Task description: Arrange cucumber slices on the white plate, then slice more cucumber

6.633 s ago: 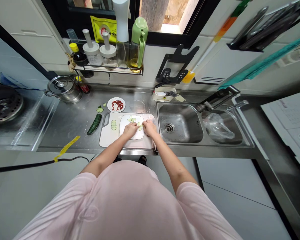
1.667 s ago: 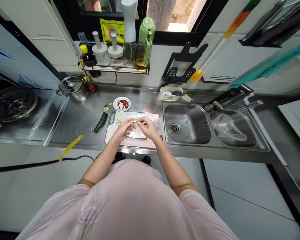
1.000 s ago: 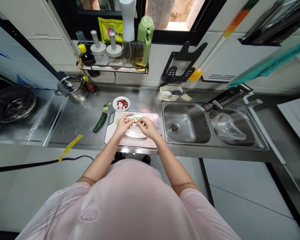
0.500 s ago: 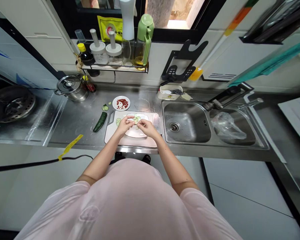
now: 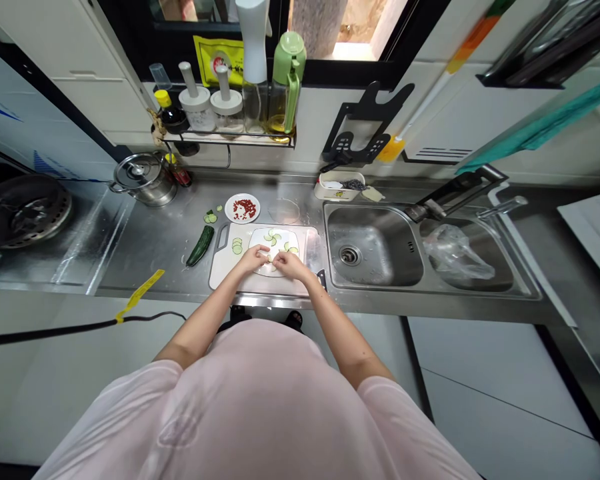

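Observation:
A white plate point(image 5: 261, 240) rests on a pale cutting board point(image 5: 223, 270), with thin cucumber slices point(image 5: 272, 237) arranged in small fans at its top and right. Over the plate's near part, my left hand point(image 5: 254, 259) and my right hand point(image 5: 291, 265) meet with pinched fingers. Between the fingertips shows a small pale green piece, seemingly a cucumber slice, partly hidden by the fingers. More slices point(image 5: 237, 245) lie overlapped on the board left of the plate. A dark green cucumber piece point(image 5: 201, 245) lies on the counter beside the board.
Behind the board stands a small plate point(image 5: 243, 220) of chopped red bits, with cucumber ends point(image 5: 211, 217) nearby. A knife point(image 5: 322, 277) lies partly visible at the board's right edge. The sink point(image 5: 375, 247) is further right, and a lidded pot point(image 5: 145, 179) stands back left.
Both hands have moved down toward the plate's near edge. The slices at the plate's top and right, partly covered before, now show.

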Tool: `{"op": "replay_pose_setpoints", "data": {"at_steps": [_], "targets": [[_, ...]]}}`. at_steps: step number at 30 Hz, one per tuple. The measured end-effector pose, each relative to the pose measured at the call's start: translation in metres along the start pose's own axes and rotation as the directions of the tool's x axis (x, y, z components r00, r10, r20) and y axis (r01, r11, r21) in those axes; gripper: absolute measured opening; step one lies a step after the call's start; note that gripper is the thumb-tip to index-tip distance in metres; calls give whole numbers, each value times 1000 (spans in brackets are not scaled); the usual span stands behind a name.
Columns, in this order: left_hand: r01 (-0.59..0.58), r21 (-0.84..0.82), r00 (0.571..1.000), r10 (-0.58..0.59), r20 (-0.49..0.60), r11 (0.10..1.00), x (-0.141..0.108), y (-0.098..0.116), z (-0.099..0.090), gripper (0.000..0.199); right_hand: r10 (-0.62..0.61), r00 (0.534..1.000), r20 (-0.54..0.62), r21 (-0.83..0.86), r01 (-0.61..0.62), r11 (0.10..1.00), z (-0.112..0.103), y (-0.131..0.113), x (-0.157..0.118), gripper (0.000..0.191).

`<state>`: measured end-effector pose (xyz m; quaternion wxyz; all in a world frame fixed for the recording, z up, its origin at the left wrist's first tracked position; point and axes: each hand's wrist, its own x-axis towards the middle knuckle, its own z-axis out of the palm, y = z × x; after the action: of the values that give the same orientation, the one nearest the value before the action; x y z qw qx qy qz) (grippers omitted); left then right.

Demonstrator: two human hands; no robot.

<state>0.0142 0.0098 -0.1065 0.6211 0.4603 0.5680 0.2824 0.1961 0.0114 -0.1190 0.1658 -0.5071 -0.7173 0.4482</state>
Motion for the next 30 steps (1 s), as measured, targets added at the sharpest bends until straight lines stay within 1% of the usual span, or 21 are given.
{"op": "replay_pose_setpoints", "data": {"at_steps": [3,6,10,15,19,24,30], "targets": [[23,59,1000,-23,-4,998,9,-12,1,42,15,1000,5,-56,-15,998,6,5,1,14],[38,131,999,-33,-39,991,14,-18,2,41,19,1000,5,-96,-19,995,8,5,0,13],[29,279,995,-2,-97,960,15,-18,4,36,22,1000,3,-149,-21,989,8,-1,-3,15],[1,466,989,68,-132,885,12,-15,6,30,63,998,-9,-263,-63,963,10,-8,-6,16],[-52,536,983,138,-121,843,9,-13,8,29,73,997,-28,-297,-78,952,13,-11,-7,16],[-95,595,978,185,-91,798,4,-13,8,30,108,993,-52,-304,-118,945,17,-12,-8,16],[-111,717,981,192,-32,688,-2,-9,11,31,168,982,-86,-329,-187,926,22,-10,-8,19]]}}
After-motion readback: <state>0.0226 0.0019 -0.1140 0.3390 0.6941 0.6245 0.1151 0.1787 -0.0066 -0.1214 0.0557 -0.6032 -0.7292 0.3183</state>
